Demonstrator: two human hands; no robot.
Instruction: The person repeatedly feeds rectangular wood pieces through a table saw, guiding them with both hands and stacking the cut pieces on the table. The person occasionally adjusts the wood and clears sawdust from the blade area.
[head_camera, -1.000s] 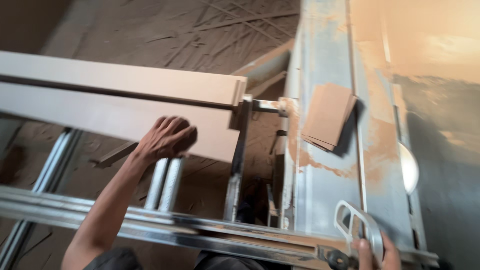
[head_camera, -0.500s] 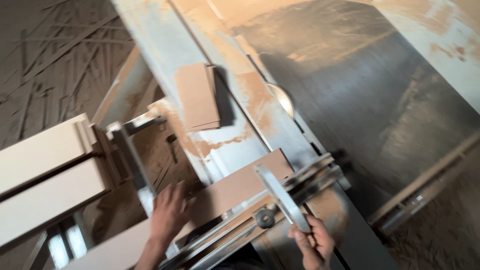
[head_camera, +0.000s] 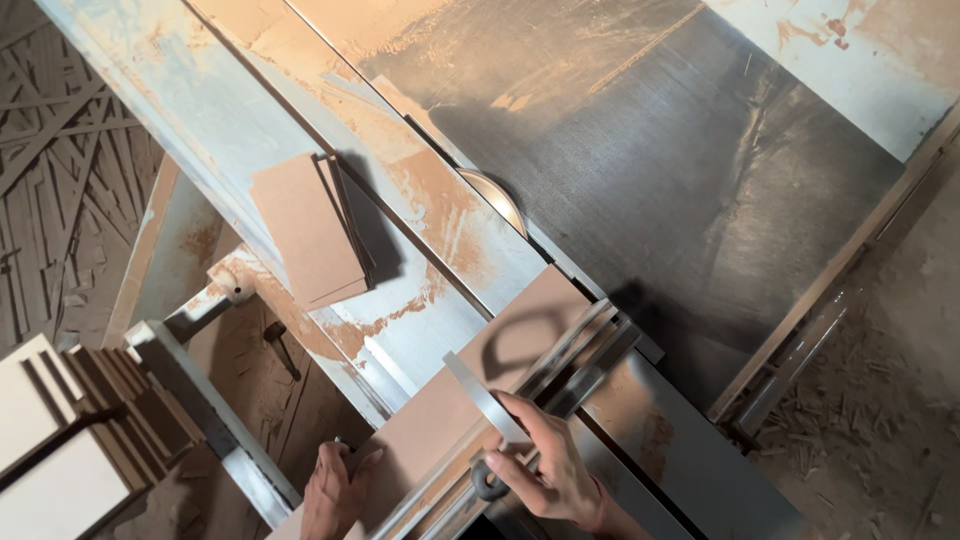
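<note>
I look down on a dusty table saw (head_camera: 640, 170) with its round blade (head_camera: 495, 197) edge-on in the slot. A brown fibreboard panel (head_camera: 470, 390) lies on the sliding carriage, its far end close to the blade. My left hand (head_camera: 333, 488) rests flat on the panel's near end. My right hand (head_camera: 545, 465) grips a grey metal clamp handle (head_camera: 480, 395) on the carriage fence (head_camera: 575, 355).
A small stack of brown board offcuts (head_camera: 310, 230) lies on the pale blue saw bed to the left. White boards (head_camera: 45, 450) sit at the lower left beside a metal rail (head_camera: 210, 420). Wood scraps (head_camera: 50, 170) litter the floor on the left, sawdust (head_camera: 880, 400) on the right.
My view has swung from the white boards over to the saw bed. My left hand left the white board and now lies on the brown panel. My right hand stays on the handle.
</note>
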